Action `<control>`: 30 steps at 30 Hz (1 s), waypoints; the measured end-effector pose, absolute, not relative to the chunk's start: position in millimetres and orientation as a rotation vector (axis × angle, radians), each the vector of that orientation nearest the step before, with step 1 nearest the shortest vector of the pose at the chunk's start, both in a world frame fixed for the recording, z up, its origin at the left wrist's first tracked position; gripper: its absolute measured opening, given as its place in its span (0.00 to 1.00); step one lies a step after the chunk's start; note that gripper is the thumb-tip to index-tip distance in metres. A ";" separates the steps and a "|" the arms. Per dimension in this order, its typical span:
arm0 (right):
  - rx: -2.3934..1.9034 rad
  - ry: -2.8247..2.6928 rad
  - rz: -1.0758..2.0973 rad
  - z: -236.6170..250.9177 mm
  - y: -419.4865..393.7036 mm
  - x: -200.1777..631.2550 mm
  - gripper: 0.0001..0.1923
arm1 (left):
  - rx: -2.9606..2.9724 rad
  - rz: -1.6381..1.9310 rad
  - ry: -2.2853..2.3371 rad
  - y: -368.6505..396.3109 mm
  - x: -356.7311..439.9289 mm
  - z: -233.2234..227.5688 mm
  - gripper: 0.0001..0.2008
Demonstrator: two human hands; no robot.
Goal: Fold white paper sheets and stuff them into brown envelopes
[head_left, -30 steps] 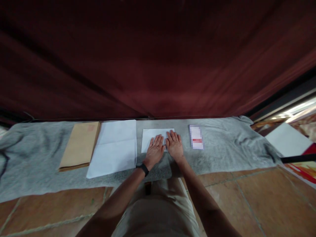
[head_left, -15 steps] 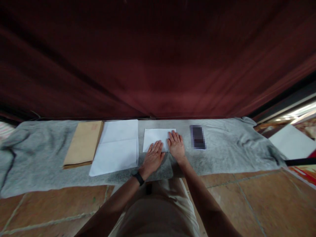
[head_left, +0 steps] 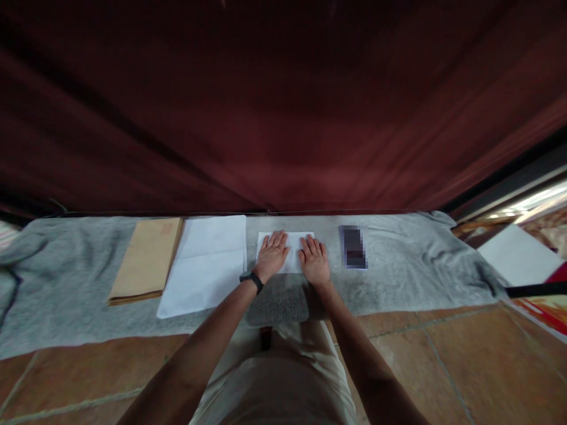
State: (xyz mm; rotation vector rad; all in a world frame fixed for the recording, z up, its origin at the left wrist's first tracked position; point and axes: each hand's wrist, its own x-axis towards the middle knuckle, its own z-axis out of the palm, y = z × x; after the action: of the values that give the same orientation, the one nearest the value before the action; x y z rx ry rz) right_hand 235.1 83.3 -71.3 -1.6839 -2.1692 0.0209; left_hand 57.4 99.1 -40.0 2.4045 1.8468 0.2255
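Paper (head_left: 294, 252), one small folded white piece, lies flat on the grey cloth (head_left: 398, 277) straight ahead of the person, and both hands are spread open on top of it, palms down, gripping nothing.

Going from the left: one brown envelope stack (head_left: 146, 260) rests on the cloth, its exact count too hard to tell from the edges. Just beside it, touching or slightly overlapping its right side, lies one larger white sheet (head_left: 206, 265) with a crease across its middle. Next comes the small paper. The left hand (head_left: 271, 255), with one black band (head_left: 251, 280) at the wrist, covers its left half; the right hand (head_left: 315, 262) presses its right end, fingers together and flat. A strip of paper shows between the two hands. Right of the hands, near but apart, lies one dark phone (head_left: 354, 247), blurred out. Far right, off the cloth, one more white sheet (head_left: 516, 255) sits at the frame's edge.

Behind everything hangs a dark red curtain (head_left: 283, 106). The cloth lies on a brown tiled floor (head_left: 443, 366).
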 end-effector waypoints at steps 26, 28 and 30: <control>-1.316 -2.470 0.252 -54.7 29.4 209.5 0.27 | 1.420 1.068 1.900 12.9 30.1 -51.0 0.22; -1.329 -2.473 0.235 -54.6 29.5 207.8 0.27 | 1.303 1.104 1.928 20.9 27.5 -45.9 0.21; -1.332 -2.480 0.222 -54.8 29.3 206.3 0.27 | 1.210 1.182 1.891 26.5 25.5 -41.0 0.21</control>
State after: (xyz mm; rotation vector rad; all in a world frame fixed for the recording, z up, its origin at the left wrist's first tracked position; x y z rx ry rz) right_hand 206.3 29.3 -54.8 -1.3324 -2.4804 0.2219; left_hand 25.5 26.5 -41.0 1.2101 1.8906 1.1825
